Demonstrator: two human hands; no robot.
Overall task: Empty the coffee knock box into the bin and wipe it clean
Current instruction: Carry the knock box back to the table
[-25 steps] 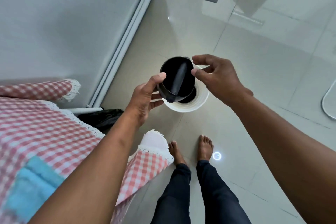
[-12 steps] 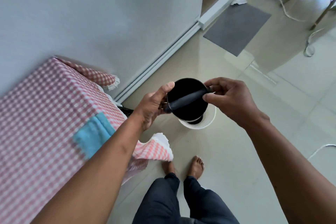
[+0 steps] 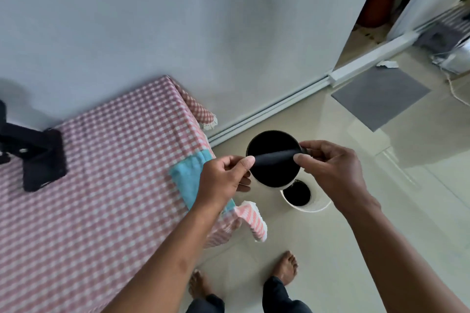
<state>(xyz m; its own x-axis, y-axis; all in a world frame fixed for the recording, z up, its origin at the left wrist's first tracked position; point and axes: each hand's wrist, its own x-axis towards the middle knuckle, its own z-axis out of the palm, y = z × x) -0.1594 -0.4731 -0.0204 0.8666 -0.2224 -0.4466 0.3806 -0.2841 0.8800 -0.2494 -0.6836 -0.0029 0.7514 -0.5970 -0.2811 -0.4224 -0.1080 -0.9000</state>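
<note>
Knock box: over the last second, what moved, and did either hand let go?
The knock box came up and away from the white bin, which it earlier hung directly above, towards the checked table with the blue cloth. Its bar turned from near upright to nearly level in the picture. The view also swung up. Unchanged: left hand and right hand grip it at opposite ends of the bar.

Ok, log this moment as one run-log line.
stage: knock box emptied, upright | left hand: holds knock box bar end | right hand: holds other end | bin: on floor below | blue cloth: on table, unused
</note>
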